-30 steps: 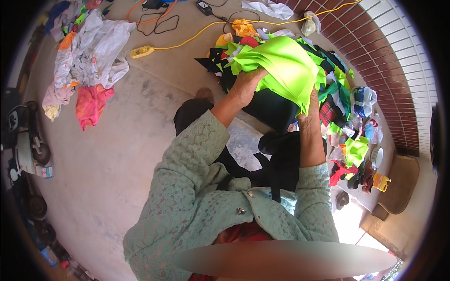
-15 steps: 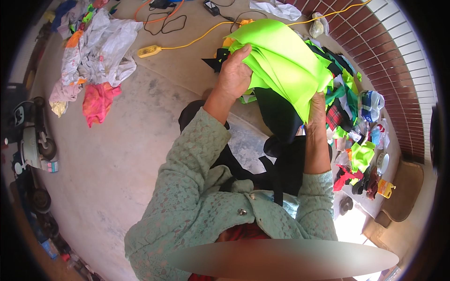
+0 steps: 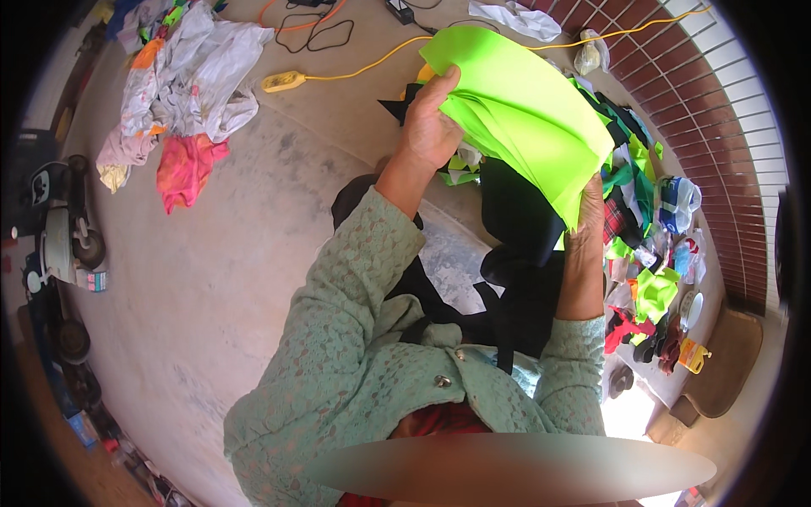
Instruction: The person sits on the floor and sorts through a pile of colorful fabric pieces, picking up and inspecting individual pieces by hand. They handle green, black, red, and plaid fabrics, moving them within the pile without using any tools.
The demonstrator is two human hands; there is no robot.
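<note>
My left hand (image 3: 431, 127) pinches the top edge of the neon green fabric piece (image 3: 519, 114), thumb over the front, and my right hand (image 3: 589, 224) clamps its lower corner, so the cloth hangs stretched between them above the black fabric (image 3: 519, 253) on my lap. To do this well I judge I should keep both grips firm and the edges aligned, no slack, and hold it clear of the scrap pile (image 3: 642, 220) to my right and the yellow extension cord (image 3: 355, 72) beyond.

Clothes heap (image 3: 182, 93), yellow cord (image 3: 372, 61)
</note>
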